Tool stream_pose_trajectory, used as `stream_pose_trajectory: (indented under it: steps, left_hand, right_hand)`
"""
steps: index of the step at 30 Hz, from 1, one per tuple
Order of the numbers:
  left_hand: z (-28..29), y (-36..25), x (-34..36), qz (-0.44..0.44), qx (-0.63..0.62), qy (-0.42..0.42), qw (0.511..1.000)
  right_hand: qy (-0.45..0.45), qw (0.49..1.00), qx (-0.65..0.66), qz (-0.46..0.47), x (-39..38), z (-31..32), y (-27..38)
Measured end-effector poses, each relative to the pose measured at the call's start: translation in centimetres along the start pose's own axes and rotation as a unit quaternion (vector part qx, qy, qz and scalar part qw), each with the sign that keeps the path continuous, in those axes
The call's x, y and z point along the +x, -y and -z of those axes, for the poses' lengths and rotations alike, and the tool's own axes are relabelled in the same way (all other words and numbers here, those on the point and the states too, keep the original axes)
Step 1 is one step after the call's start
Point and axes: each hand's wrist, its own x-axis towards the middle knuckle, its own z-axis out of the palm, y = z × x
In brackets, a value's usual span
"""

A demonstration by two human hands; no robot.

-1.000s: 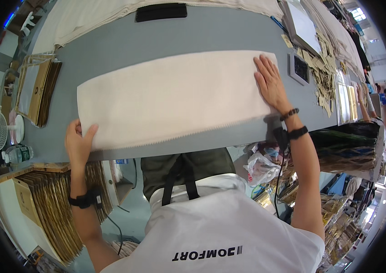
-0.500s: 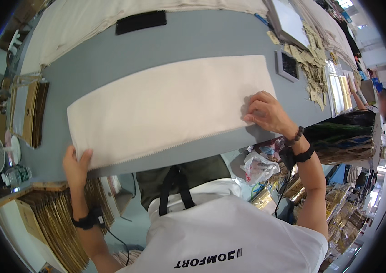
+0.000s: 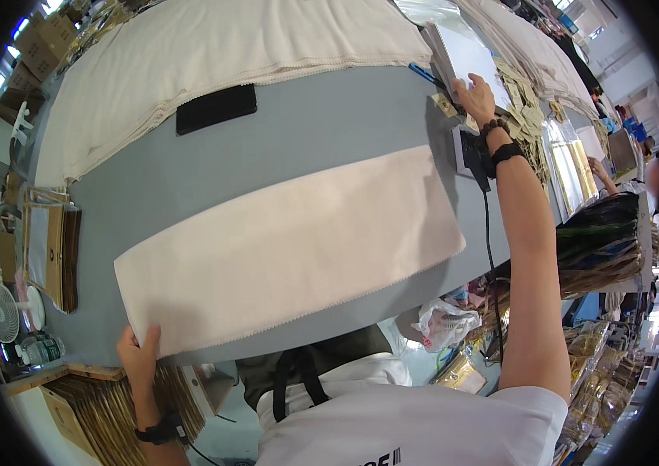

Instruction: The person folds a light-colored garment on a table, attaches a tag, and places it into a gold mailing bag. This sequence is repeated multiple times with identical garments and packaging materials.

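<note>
A folded cream cloth [image 3: 290, 252] with a stitched edge lies flat across the grey table. My left hand [image 3: 140, 349] pinches its near left corner, thumb on top and fingers underneath. At the far right, my right hand [image 3: 475, 99] reaches over a stack of white sheets [image 3: 457, 50], fingers apart at its near edge; whether they touch it I cannot tell. Beside that hand are a blue pen [image 3: 422, 74], a small beige tag [image 3: 444, 106] and a pile of similar tags [image 3: 530, 120]. My right wrist partly hides a small box [image 3: 463, 159].
A black flat rectangular object [image 3: 217, 109] rests before a large spread of cream fabric [image 3: 213, 39]. Brown card sleeves [image 3: 65, 256] stand at the left, near a white fan [image 3: 1, 312] and a plastic bottle [image 3: 40, 349]. Clear packets [image 3: 566, 167] lie at the right edge.
My right hand has left the cloth's right side and moved up to the white stack. My left hand still holds the corner. The whole view has shifted, so the table appears lower.
</note>
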Motion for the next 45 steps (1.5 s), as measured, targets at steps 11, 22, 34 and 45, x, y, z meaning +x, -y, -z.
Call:
stream_pose_trajectory:
  steps: [11, 22, 34, 45]
  left_hand:
    - [0.3, -0.1, 0.1, -0.006, 0.012, 0.004, 1.0]
    - [1.1, 0.1, -0.1, 0.028, -0.009, 0.012, 1.0]
    - [2.0, 2.7, 1.5, 0.052, 0.057, -0.003, 0.997]
    - [1.4, 0.5, 1.0, 0.087, -0.096, 0.014, 0.991]
  right_hand:
    - [0.061, 0.996, 0.003, -0.071, -0.3, 2.4, 0.4]
    - [-0.071, 0.995, -0.04, -0.052, 0.5, 2.1, 0.4]
    - [-0.027, 0.835, 0.262, 0.483, -21.7, 7.8, 22.5]
    - [0.211, 0.65, 0.256, 0.683, -37.0, 6.3, 26.7]
